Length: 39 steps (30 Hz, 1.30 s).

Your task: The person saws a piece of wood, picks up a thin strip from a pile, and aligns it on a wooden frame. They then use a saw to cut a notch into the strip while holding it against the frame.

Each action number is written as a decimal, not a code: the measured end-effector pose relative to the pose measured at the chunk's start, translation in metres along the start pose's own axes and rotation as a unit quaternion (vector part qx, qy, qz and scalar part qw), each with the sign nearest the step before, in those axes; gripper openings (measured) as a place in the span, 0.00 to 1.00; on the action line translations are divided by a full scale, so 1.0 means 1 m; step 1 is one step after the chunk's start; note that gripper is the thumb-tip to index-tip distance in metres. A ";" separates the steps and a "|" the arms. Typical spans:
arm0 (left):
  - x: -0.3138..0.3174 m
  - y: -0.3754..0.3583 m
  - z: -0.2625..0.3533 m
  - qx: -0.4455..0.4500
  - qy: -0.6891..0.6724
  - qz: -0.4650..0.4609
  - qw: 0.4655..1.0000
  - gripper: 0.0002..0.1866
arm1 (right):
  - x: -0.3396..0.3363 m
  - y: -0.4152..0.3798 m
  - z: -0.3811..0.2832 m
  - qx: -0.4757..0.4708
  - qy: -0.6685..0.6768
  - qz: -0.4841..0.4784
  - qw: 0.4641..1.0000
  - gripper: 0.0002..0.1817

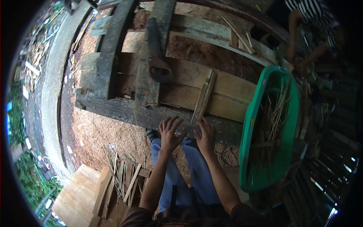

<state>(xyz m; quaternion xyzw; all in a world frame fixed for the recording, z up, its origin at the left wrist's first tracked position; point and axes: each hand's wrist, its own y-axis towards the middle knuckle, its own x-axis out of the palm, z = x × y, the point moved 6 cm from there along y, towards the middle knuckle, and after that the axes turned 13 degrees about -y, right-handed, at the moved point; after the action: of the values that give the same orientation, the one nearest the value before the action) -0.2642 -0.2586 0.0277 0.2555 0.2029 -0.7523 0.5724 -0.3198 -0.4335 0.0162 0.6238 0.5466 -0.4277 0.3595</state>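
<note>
My left hand [172, 132] hovers at the near edge of a rough wooden bench [128, 113], fingers spread and holding nothing. Beside it my right hand [205, 134] is also open, its fingertips right by the near ends of a pair of thin wooden strips [203, 96]. The strips lie slantwise across the bench's planks. Further up, a handsaw [159, 62] with a dark blade rests on a crosswise board, its handle toward me.
A green plastic tub [245, 159] with thin wood sticks stands at the right. Wood offcuts [124, 178] are piled at lower left beside a plywood sheet [77, 195]. Sawdust [98, 140] covers the ground. Another person in a striped shirt [314, 13] works at upper right.
</note>
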 end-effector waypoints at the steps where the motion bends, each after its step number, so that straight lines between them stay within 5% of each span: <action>1: -0.011 -0.005 0.000 -0.002 0.003 0.016 1.000 0.28 | -0.005 0.002 -0.007 -0.011 -0.002 -0.004 1.000 0.29; 17: -0.184 -0.133 -0.092 -0.144 0.021 0.343 0.928 0.22 | 0.020 0.029 -0.227 -0.296 0.015 -0.065 0.953 0.22; 29: -0.268 -0.330 -0.220 -0.338 0.007 0.513 0.789 0.18 | 0.145 -0.062 -0.413 -0.457 -0.036 -0.256 0.851 0.20; 39: -0.323 -0.554 -0.301 -0.473 0.009 0.640 0.605 0.15 | 0.249 -0.231 -0.635 -0.664 -0.043 -0.301 0.683 0.20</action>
<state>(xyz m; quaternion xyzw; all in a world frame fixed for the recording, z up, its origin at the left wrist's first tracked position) -0.6833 0.3112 -0.0030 0.0206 0.3209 0.0093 0.9468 -0.4499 0.2744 0.0279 0.0041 0.8296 -0.0639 0.5547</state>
